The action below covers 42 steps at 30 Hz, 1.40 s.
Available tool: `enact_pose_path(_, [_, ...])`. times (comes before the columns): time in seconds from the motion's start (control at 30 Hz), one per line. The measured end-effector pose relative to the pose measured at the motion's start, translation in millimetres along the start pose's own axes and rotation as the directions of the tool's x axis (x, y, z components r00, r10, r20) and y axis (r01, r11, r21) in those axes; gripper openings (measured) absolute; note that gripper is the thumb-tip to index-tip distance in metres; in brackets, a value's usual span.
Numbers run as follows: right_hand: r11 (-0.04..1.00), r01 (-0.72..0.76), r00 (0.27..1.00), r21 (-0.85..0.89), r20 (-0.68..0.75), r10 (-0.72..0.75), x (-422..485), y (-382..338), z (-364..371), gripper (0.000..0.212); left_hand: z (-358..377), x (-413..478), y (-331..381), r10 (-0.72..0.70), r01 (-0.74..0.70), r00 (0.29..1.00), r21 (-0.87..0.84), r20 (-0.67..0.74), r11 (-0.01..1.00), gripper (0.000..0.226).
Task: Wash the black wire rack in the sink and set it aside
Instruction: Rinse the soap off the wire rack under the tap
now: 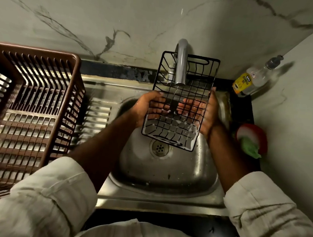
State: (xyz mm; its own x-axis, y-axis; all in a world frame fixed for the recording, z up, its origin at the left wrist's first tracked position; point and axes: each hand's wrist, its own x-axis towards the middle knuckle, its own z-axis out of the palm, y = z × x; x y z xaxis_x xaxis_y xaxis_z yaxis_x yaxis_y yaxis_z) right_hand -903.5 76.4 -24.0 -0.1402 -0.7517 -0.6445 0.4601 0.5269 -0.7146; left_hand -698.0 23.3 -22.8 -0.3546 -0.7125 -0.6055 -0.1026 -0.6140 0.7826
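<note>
While suds cling to near end of black wire rack (179, 105), held over sink (166, 174) under tap (181, 64), left hand (147, 108) and right hand (207, 114) grip closed on side rims: tilt, slide soapy end under stream.

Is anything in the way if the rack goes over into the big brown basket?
Nothing visible blocks it. Both hands, left hand and right hand, hold the black wire rack above the sink, with the tap poking over its far end. The brown basket to the left looks empty, and the way there is open.
</note>
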Motion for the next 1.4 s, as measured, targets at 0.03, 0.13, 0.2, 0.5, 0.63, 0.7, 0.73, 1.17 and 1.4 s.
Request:
enact_pose_path(0.03, [1.000, 0.013, 1.000, 0.008, -0.018, -0.013, 0, 0, -3, 0.106, 1, 2, 2, -0.013, 0.013, 0.999, 0.016, 0.029, 1.000, 0.043])
enact_pose_path(0.13, [0.997, 0.048, 0.997, 0.053, -0.069, -0.045, 1, 3, -11, 0.105, 4, 10, 6, -0.046, 0.038, 0.995, 0.100, 0.085, 0.994, 0.043])
enact_pose_path(0.2, [0.992, 0.082, 0.990, 0.101, -0.123, -0.070, 1, 10, -13, 0.102, 7, 14, 9, -0.047, 0.032, 0.995, 0.162, 0.093, 0.986, 0.037])
enact_pose_path(0.5, [0.873, 0.114, 0.983, 0.475, -0.180, -0.030, -10, 44, -25, 0.071, 40, 34, 17, 0.213, -0.200, 0.977, 0.413, 0.014, 0.888, 0.014])
enact_pose_path(0.63, [0.802, 0.090, 0.992, 0.590, -0.122, -0.022, -19, 55, -28, 0.050, 47, 35, 12, 0.246, -0.228, 0.969, 0.412, 0.008, 0.882, 0.018])
enact_pose_path(0.7, [0.801, 0.051, 0.997, 0.597, -0.079, -0.005, -28, 58, -29, 0.052, 46, 35, 14, 0.296, -0.254, 0.955, 0.543, 0.011, 0.801, 0.018])
enact_pose_path(0.73, [0.807, 0.019, 0.999, 0.591, -0.033, 0.001, -34, 59, -30, 0.057, 45, 36, 15, 0.313, -0.260, 0.950, 0.604, 0.018, 0.753, 0.016])
enact_pose_path(1.17, [0.890, -0.151, 0.979, 0.429, 0.188, 0.076, -76, 85, -42, 0.075, 45, 44, 16, 0.200, -0.321, 0.945, 0.860, 0.260, 0.397, 0.036])
enact_pose_path(1.4, [0.924, -0.201, 0.977, 0.325, 0.131, 0.167, -75, 79, -42, 0.094, 45, 40, 14, 0.094, -0.463, 0.886, 0.866, 0.453, 0.188, 0.027])
